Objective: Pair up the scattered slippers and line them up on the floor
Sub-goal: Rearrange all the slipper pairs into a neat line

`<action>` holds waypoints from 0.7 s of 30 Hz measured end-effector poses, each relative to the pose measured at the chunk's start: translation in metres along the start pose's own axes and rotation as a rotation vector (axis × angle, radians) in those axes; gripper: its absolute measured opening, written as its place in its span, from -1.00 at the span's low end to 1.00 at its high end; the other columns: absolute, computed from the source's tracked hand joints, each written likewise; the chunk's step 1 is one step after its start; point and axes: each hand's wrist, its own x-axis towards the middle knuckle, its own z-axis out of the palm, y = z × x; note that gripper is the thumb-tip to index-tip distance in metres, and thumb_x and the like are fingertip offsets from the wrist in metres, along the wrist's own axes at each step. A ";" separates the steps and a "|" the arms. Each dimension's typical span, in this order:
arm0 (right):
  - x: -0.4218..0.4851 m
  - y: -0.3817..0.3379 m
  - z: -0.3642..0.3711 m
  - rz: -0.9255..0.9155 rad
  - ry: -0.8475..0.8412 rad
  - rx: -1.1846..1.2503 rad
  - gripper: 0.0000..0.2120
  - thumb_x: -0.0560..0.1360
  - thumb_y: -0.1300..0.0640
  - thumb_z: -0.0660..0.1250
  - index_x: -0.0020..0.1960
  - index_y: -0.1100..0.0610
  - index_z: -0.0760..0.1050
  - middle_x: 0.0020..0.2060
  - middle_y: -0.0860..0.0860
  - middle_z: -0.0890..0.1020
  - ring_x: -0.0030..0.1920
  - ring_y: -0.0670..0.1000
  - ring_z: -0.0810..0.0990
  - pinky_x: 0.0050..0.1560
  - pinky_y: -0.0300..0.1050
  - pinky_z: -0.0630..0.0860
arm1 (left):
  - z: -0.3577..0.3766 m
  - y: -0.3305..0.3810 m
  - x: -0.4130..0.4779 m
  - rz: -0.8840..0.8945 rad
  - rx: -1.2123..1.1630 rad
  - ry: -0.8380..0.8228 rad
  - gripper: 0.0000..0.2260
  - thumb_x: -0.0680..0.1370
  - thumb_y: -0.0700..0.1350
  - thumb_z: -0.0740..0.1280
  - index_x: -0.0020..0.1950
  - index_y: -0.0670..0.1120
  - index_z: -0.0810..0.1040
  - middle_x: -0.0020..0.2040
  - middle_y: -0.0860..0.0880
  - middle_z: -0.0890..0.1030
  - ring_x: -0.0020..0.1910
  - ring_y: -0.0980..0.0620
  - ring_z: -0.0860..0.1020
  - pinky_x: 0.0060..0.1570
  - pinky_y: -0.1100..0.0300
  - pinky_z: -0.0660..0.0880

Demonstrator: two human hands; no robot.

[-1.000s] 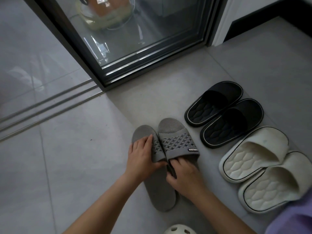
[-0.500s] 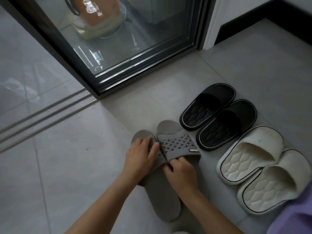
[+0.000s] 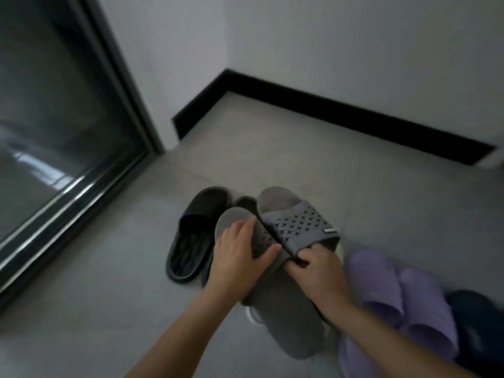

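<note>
- Your left hand [image 3: 240, 257] lies over the strap of the left grey slipper [image 3: 246, 236], fingers spread and the thumb hooked round the strap's near edge, so that grip holds the slipper
- Your right hand [image 3: 317, 271] pinches the near edge of the strap on the right grey slipper [image 3: 297, 222], fingers curled tight on it
- The two grey slippers sit side by side, touching, toes pointing away from you, and they cover part of what lies behind them
- Just to their left a black slipper [image 3: 195, 236] lies on the floor [image 3: 109, 268]; its partner [image 3: 245, 201] is almost wholly hidden behind the grey pair, only a dark toe showing
- To your right a pair of purple slippers [image 3: 403, 301] lies close to your right forearm, blurred, with a dark shape [image 3: 480, 320] beyond them that you cannot identify
- A glass sliding door [image 3: 62, 126] in a dark frame stands at the left, and a black skirting board [image 3: 341, 115] runs along the white wall
- A small white label [image 3: 330, 230] sits on the right grey slipper's strap; its writing is too blurred to read
</note>
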 end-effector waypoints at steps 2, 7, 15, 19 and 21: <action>0.008 0.026 -0.043 0.054 0.049 -0.036 -0.69 0.33 0.09 0.45 -0.42 0.27 0.45 -0.44 0.01 0.33 -0.35 0.06 0.39 -0.33 -0.13 0.13 | 0.015 0.040 0.016 0.128 -0.012 -0.101 -0.07 0.27 0.53 0.09 0.51 0.02 0.12 0.40 0.02 0.31 0.39 0.00 0.27 0.40 0.04 0.21; -0.002 0.089 -0.141 0.093 0.211 -0.068 -0.56 0.33 0.10 0.45 -0.55 0.07 0.25 -0.42 0.07 0.39 -0.36 0.07 0.43 -0.33 -0.10 0.19 | 0.054 0.132 0.026 0.397 0.040 -0.221 0.11 0.16 0.55 0.16 0.53 0.07 -0.20 0.49 0.07 0.11 0.43 0.04 0.12 0.44 0.03 0.11; -0.084 0.227 -0.263 0.207 0.371 -0.054 -0.46 0.31 0.16 0.48 -0.59 -0.01 0.16 -0.52 -0.09 0.31 -0.49 -0.19 0.30 -0.42 -0.38 0.26 | 0.149 0.304 0.008 0.651 0.063 -0.380 0.00 0.30 0.36 0.28 0.53 0.02 -0.20 0.52 0.02 0.11 0.47 0.03 0.13 0.44 0.14 0.06; -0.142 0.316 -0.339 0.304 0.375 -0.046 -0.50 0.31 0.09 0.47 -0.58 0.00 0.19 -0.52 -0.11 0.34 -0.45 -0.24 0.42 -0.40 -0.40 0.30 | 0.212 0.415 -0.024 0.702 0.098 -0.518 -0.01 0.28 0.37 0.27 0.53 0.05 -0.16 0.52 0.02 0.14 0.46 0.02 0.17 0.42 0.13 0.13; -0.177 0.361 -0.381 0.340 0.374 -0.010 -0.51 0.33 0.08 0.46 -0.59 -0.02 0.19 -0.56 -0.12 0.35 -0.42 -0.27 0.44 -0.43 -0.39 0.29 | 0.246 0.476 -0.047 0.730 0.124 -0.569 -0.02 0.26 0.37 0.26 0.53 0.06 -0.11 0.51 0.03 0.16 0.45 0.01 0.21 0.41 0.11 0.18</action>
